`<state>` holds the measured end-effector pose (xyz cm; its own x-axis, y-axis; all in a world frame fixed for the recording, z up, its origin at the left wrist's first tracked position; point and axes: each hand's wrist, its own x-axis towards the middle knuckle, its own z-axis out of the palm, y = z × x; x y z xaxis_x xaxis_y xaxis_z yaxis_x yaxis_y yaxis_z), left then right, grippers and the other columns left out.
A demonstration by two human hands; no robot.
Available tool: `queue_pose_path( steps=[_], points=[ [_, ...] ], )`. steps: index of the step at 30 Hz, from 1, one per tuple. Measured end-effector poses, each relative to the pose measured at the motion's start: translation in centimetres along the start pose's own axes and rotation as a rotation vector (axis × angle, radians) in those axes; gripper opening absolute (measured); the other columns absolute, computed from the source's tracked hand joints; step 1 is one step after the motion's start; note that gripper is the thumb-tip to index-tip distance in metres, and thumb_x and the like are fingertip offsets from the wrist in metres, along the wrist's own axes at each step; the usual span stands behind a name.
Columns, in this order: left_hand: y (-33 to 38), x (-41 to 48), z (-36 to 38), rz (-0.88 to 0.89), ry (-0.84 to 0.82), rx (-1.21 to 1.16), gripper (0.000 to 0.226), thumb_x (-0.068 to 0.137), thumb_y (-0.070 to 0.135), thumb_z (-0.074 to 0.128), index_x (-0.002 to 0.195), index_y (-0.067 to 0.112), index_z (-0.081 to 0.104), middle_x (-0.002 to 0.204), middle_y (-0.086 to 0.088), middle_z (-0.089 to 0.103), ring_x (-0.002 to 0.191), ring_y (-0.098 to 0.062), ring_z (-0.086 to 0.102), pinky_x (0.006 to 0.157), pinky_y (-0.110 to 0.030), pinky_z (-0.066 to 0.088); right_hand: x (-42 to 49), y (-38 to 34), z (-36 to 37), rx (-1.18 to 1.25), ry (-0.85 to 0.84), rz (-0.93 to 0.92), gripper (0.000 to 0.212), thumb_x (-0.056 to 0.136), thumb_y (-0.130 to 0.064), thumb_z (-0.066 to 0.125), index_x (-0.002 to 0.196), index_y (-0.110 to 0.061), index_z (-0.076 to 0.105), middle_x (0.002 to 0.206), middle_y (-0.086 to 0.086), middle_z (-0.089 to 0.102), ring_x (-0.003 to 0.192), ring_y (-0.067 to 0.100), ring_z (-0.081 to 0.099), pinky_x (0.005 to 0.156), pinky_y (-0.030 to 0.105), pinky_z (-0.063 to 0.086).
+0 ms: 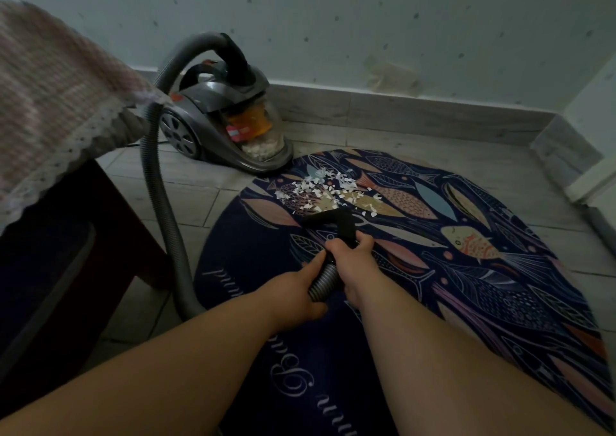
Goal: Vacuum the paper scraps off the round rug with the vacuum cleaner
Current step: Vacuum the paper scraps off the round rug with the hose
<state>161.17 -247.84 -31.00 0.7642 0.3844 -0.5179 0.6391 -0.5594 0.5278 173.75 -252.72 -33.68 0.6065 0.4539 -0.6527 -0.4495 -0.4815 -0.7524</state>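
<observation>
– Pale floor tiles run up to the speckled wall. On them, right in front of you, lies the round rug (500,269), with the vacuum cleaner (220,115) parked just off its far-left edge.

– Your target, the paper scraps (320,188), sits in one loose white cluster on the rug's far side, near the cleaner's body.

– You have both hands on the tool. Your left hand (296,289) is wrapped round the ribbed end of the hose (325,280). Your right hand (353,262), just ahead of it, is curled round the black tube behind the nozzle (333,218).

– Your right hand is the nearer one to the scraps, so I'd judge it does the steering while your left feeds the hose.

– What the next move turns on is this: the scraps lie straight ahead of the nozzle, away from you. The tube's long axis runs from your hands toward the cluster, the nozzle's wide mouth lies crosswise to it, and the nearest scraps are just beyond its front edge.

– The cluster spreads wider than the nozzle, with strays off to the right. You'll likely need side-by-side passes rather than one forward push.

– Mind the hose too. It loops round on your left, near the dark table (100,235), and could drag there.
</observation>
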Motion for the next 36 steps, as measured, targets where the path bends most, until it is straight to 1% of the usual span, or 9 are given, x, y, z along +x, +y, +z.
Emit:
queue_pose_path(
  steps=[3, 6, 12, 15, 18, 21, 26, 30, 36],
  points=[
    [0.0, 0.1, 0.0, 0.003, -0.013, 0.007, 0.096, 0.088, 0.037, 0.061, 0.147, 0.041, -0.015, 0.146, -0.01, 0.04, 0.114, -0.023, 0.054, 0.089, -0.024, 0.041, 0.0, 0.3, 0.0, 0.043, 0.023, 0.001, 0.067, 0.088, -0.031, 0.064, 0.142, -0.039, 0.024, 0.113, 0.009, 0.056, 0.101, 0.031, 0.06, 0.096, 0.054, 0.052],
    [0.4, 0.4, 0.3, 0.005, -0.033, -0.002, 0.096, 0.088, 0.037, 0.061, 0.146, 0.044, -0.015, 0.139, -0.01, 0.046, 0.112, -0.023, 0.054, 0.089, -0.025, 0.042, -0.1, 0.4, -0.5, 0.062, 0.052, -0.003, 0.062, 0.09, -0.028, 0.062, 0.14, -0.037, 0.026, 0.107, 0.007, 0.056, 0.1, 0.03, 0.059, 0.097, 0.053, 0.051],
    [1.4, 1.5, 0.8, 0.031, -0.061, -0.016, 0.095, 0.088, 0.037, 0.061, 0.144, 0.048, -0.015, 0.137, -0.01, 0.048, 0.106, -0.021, 0.056, 0.086, -0.024, 0.043, 0.0, 0.3, -2.3, 0.07, 0.111, -0.016, 0.067, 0.093, -0.027, 0.06, 0.146, -0.037, 0.021, 0.099, 0.002, 0.052, 0.097, 0.028, 0.058, 0.094, 0.052, 0.053],
    [2.1, 2.3, 1.1, 0.05, -0.079, -0.023, 0.096, 0.088, 0.035, 0.061, 0.144, 0.048, -0.015, 0.145, -0.011, 0.04, 0.105, -0.02, 0.057, 0.091, -0.026, 0.045, 0.4, 0.4, -3.2, 0.096, 0.152, -0.026, 0.068, 0.092, -0.026, 0.061, 0.146, -0.039, 0.022, 0.1, 0.001, 0.053, 0.095, 0.027, 0.059, 0.093, 0.052, 0.053],
    [2.8, 3.4, 1.8, 0.078, -0.088, -0.038, 0.095, 0.089, 0.034, 0.061, 0.144, 0.049, -0.015, 0.139, -0.009, 0.046, 0.108, -0.02, 0.055, 0.086, -0.022, 0.041, 0.8, 0.5, -4.5, 0.106, 0.178, -0.015, 0.071, 0.092, -0.026, 0.061, 0.147, -0.042, 0.019, 0.113, 0.005, 0.055, 0.096, 0.028, 0.059, 0.088, 0.049, 0.054],
    [3.5, 4.7, 2.5, 0.099, -0.092, -0.044, 0.096, 0.088, 0.034, 0.062, 0.144, 0.05, -0.014, 0.135, -0.007, 0.05, 0.105, -0.018, 0.055, 0.084, -0.021, 0.04, 1.1, 0.4, -5.9, 0.081, 0.218, -0.045, 0.071, 0.094, -0.025, 0.06, 0.15, -0.035, 0.017, 0.12, 0.008, 0.054, 0.09, 0.024, 0.057, 0.081, 0.042, 0.051],
    [4.7, 6.6, 3.5, 0.13, -0.094, -0.046, 0.096, 0.088, 0.035, 0.062, 0.144, 0.05, -0.014, 0.141, -0.005, 0.045, 0.116, -0.018, 0.051, 0.09, -0.019, 0.035, 1.7, 0.2, -8.0, 0.053, 0.286, -0.056, 0.07, 0.095, -0.026, 0.06, 0.15, -0.034, 0.017, 0.111, 0.006, 0.053, 0.08, 0.02, 0.053, 0.075, 0.039, 0.047],
    [5.7, 7.6, 4.3, 0.159, -0.097, -0.032, 0.095, 0.088, 0.033, 0.062, 0.145, 0.047, -0.014, 0.14, -0.008, 0.045, 0.118, -0.02, 0.05, 0.094, -0.021, 0.036, 2.2, 0.4, -9.2, 0.045, 0.321, -0.064, 0.071, 0.095, -0.027, 0.059, 0.151, -0.035, 0.015, 0.099, 0.002, 0.049, 0.077, 0.02, 0.053, 0.075, 0.041, 0.05],
    [5.9, 8.6, 4.8, 0.157, -0.098, -0.039, 0.096, 0.087, 0.035, 0.062, 0.143, 0.051, -0.015, 0.136, -0.008, 0.048, 0.114, -0.021, 0.052, 0.092, -0.021, 0.039, 2.7, 0.5, -10.0, 0.081, 0.315, -0.082, 0.072, 0.094, -0.025, 0.06, 0.151, -0.035, 0.016, 0.106, 0.004, 0.054, 0.08, 0.02, 0.056, 0.077, 0.041, 0.052]
  ],
)
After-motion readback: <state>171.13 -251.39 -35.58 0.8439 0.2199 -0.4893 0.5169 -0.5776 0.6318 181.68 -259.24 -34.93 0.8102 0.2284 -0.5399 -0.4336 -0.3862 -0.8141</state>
